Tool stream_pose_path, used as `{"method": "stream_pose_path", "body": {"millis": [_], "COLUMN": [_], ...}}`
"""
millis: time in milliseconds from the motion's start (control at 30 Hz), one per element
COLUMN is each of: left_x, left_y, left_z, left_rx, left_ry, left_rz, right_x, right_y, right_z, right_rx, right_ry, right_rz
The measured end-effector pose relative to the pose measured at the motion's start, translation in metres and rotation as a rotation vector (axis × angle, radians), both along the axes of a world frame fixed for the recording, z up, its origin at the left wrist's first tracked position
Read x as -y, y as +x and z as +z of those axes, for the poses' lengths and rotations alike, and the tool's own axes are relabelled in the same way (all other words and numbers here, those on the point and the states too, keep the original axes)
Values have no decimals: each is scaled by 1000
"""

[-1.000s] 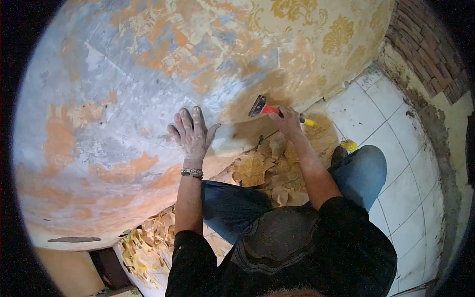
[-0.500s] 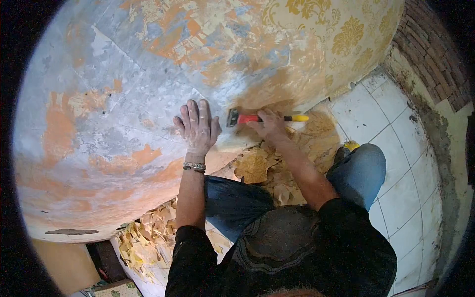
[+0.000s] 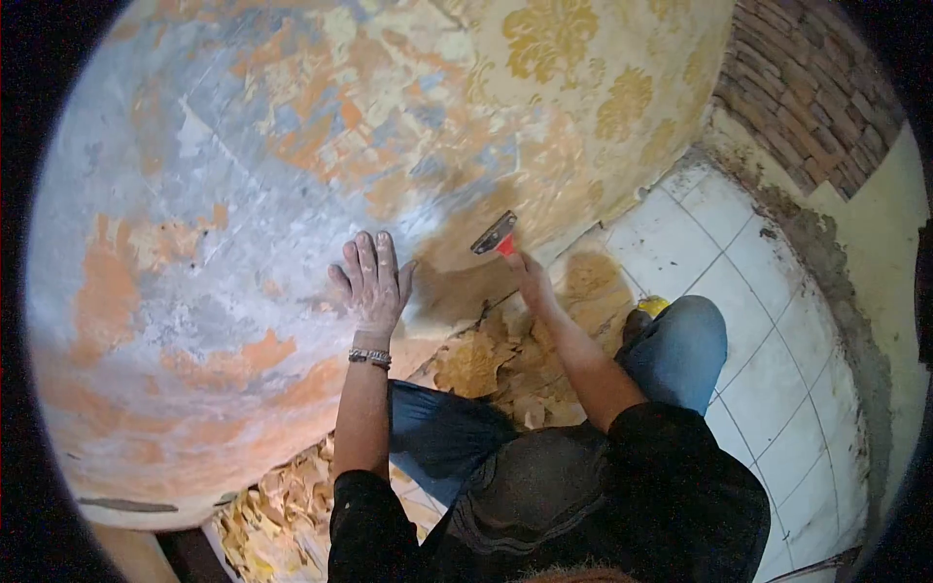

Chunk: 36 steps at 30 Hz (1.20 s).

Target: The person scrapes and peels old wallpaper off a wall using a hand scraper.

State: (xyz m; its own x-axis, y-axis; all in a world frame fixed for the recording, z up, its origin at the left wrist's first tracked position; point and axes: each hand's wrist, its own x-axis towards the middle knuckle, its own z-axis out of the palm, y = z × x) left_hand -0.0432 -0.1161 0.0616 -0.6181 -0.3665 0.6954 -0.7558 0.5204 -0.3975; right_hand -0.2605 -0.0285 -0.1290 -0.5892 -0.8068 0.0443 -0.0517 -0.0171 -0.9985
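My left hand (image 3: pixel 373 287) lies flat against the wall (image 3: pixel 233 282), fingers spread and dusted with pale powder, a bracelet on the wrist. To its right, my right hand (image 3: pixel 532 280) grips a scraper (image 3: pixel 499 236) with a wide metal head and a red neck; most of the handle is hidden in the fist. The scraper's head is tilted up and overlaps the wall, where a patched orange-and-grey surface meets remaining yellow wallpaper (image 3: pixel 549 44) with a gold damask pattern. A dark shadow of the hand and tool falls on the wall between both hands.
Torn wallpaper scraps (image 3: pixel 476 364) lie on the floor below the wall, with another heap (image 3: pixel 282 515) at lower left. White floor tiles (image 3: pixel 768 311) stretch along the right. Brick-patterned wall covering (image 3: pixel 816 87) shows at upper right. My bent knee (image 3: pixel 680 340) is beside the right arm.
The scraper has turned from lying sideways to pointing up, its head now further right from my left hand. The view has shifted; my left hand remains on the wall.
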Motion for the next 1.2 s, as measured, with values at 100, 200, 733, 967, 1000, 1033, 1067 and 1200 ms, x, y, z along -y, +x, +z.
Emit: {"method": "stream_pose_path", "body": {"millis": [100,200,733,967,1000,1033,1067,1200], "left_x": [5,4,-17,-47,-60,-77,-93,-151], "left_y": [-12,-21,-57,-74,-79,-81,-81,-63], "left_z": [-5,-5,14,40,44,45,45,41], "left_rx": [119,197,460,195,201,-28,-262,-520], "left_ry": [-45,-82,8,430,422,682,941,1384], "left_rz": [25,82,-47,-397,-403,-491,-570,-647], "right_x": [13,29,15,-37,-23,0,12,-20], "right_y": [3,-3,-46,-16,-20,-28,-33,-23], "right_z": [-23,19,118,250,236,212,197,250], "right_rx": [-65,-123,53,129,131,-184,-500,-203], "right_ry": [-141,-116,-146,-158,-167,-212,-247,-39], "right_rz": [-138,-137,-243,-50,-57,-182,-308,-21]}}
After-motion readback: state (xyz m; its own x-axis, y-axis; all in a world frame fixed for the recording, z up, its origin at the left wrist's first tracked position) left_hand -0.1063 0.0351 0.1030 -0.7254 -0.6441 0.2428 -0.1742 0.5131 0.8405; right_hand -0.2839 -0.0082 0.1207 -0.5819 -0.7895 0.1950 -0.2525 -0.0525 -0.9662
